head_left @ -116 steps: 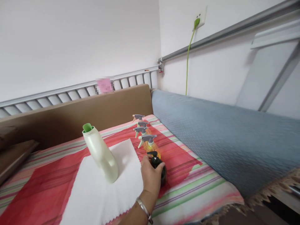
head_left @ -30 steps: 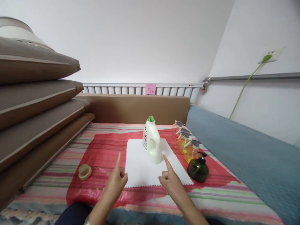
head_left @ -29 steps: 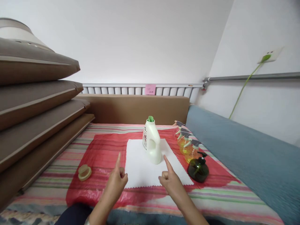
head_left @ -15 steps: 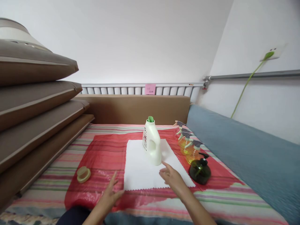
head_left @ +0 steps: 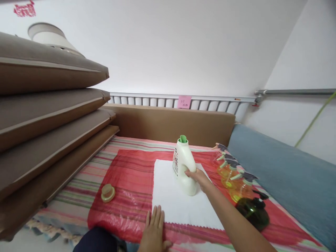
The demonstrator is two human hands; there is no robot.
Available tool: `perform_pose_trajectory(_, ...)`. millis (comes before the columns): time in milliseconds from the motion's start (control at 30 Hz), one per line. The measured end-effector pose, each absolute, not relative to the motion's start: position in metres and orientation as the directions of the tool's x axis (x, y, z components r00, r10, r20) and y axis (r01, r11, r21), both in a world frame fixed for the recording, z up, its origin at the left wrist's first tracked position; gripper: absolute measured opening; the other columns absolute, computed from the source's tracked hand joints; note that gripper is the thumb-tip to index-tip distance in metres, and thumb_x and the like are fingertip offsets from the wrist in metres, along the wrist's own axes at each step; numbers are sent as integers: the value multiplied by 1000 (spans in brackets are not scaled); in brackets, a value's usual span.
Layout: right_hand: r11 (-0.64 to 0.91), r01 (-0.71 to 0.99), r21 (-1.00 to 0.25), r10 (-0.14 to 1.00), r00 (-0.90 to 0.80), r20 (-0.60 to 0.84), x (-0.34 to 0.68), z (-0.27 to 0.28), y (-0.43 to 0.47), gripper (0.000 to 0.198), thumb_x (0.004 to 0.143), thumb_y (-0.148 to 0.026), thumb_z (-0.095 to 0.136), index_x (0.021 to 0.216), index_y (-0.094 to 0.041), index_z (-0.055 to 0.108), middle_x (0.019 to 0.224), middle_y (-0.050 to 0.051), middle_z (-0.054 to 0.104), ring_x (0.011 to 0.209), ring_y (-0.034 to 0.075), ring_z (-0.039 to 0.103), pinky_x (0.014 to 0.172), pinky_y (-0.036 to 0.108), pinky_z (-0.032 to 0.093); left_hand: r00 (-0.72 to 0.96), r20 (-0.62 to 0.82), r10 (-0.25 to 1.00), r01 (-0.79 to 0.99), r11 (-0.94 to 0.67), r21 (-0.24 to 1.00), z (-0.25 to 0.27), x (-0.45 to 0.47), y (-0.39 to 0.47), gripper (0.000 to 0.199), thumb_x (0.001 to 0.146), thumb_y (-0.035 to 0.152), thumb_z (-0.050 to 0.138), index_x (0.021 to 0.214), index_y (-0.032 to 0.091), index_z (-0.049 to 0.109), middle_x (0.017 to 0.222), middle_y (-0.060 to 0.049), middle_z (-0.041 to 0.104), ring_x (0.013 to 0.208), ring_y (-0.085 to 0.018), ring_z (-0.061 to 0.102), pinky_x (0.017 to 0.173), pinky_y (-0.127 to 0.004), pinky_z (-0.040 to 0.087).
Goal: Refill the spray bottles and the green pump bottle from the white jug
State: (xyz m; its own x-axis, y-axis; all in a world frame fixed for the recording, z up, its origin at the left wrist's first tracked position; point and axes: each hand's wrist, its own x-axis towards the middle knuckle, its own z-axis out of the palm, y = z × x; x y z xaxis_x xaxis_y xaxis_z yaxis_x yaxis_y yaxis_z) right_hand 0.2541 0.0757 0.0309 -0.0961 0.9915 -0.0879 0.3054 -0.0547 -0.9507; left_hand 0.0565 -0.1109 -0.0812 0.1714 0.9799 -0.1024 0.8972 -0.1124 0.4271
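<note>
A pale cream detergent jug (head_left: 187, 180) with a green pour spout stands upright on a white cloth (head_left: 165, 203) with scalloped edges. My right hand (head_left: 198, 177) is wrapped round the jug's handle, thumb in the handle hole. My left hand (head_left: 154, 227) lies flat with fingers stretched, over the front left corner of the white cloth and the red plastic sheet (head_left: 126, 196) under it. To the left, a translucent cap (head_left: 107, 193) rests on the red sheet. A dark green pump bottle (head_left: 253, 211) stands right of my right forearm, partly hidden by it.
Several clear spray bottles (head_left: 236, 182) with yellow liquid stand in a row on the right. Large brown cushions (head_left: 52, 105) are stacked on the left. A brown board-like cushion (head_left: 168, 122) closes off the back, with a radiator behind it. A blue padded edge (head_left: 286, 168) runs along the right.
My right hand has moved forward and closed on the jug's handle. My left hand has come down flat at the cloth's corner. The view has turned left.
</note>
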Motion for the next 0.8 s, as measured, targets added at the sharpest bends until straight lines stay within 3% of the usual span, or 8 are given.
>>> perform_pose_trajectory(167,-24,128,-992,984,-175,-46,239,40,71,15,83,-28,57,86,-13,57,72,-2,60,60,10,56,59,27,48,253,-23,967,904,-228,361,-100,47,-112,82,76,52,48,140,13,13,147,-12,6,135,-32,5,109,-53,10)
perform_pose_trajectory(333,35,-36,-999,998,-46,37,205,45,33,37,57,-31,76,85,-17,56,66,-4,62,62,16,58,62,28,44,242,14,970,909,-231,346,-113,51,-110,92,72,56,54,140,13,11,147,-13,4,135,-34,4,109,-55,10)
perform_pose_trajectory(400,47,-86,-995,999,6,47,191,42,10,42,55,-36,76,87,-17,56,72,-1,65,70,20,60,66,29,44,247,18,969,883,-233,406,-116,49,-109,92,70,54,57,140,14,14,148,-13,6,135,-34,5,109,-55,9)
perform_pose_trajectory(500,44,-124,-991,998,53,37,172,32,-22,44,57,-41,73,91,-17,57,79,3,67,76,22,62,70,30,46,227,80,971,755,-227,615,-115,38,-109,80,71,47,59,139,18,26,147,-12,20,135,-30,15,110,-51,13)
perform_pose_trajectory(567,36,-127,-991,997,78,26,162,21,-37,43,58,-40,72,92,-16,59,81,3,68,79,23,62,73,31,46,58,159,986,590,-163,791,-107,26,-108,63,78,41,52,135,19,35,143,-12,34,132,-26,28,109,-47,22)
perform_pose_trajectory(633,27,-123,-992,996,86,16,153,10,-49,39,59,-39,71,89,-16,60,81,3,68,81,24,62,76,32,46,-214,191,958,383,-98,918,-88,17,-105,51,84,38,43,131,18,40,136,-13,44,127,-24,38,106,-43,29)
perform_pose_trajectory(700,23,-120,-993,998,63,16,145,1,-58,35,60,-38,69,87,-17,61,80,4,69,82,25,62,78,33,46,-385,197,902,250,-103,963,-59,14,-102,48,85,39,41,126,16,43,131,-14,49,123,-23,43,103,-41,33)
perform_pose_trajectory(800,40,-125,-991,999,-11,42,132,-7,-66,36,67,-42,63,93,-17,60,87,5,69,87,25,61,81,35,46,-323,247,913,282,-156,946,-8,27,-95,49,80,39,50,122,14,46,125,-14,54,117,-24,48,100,-40,36)
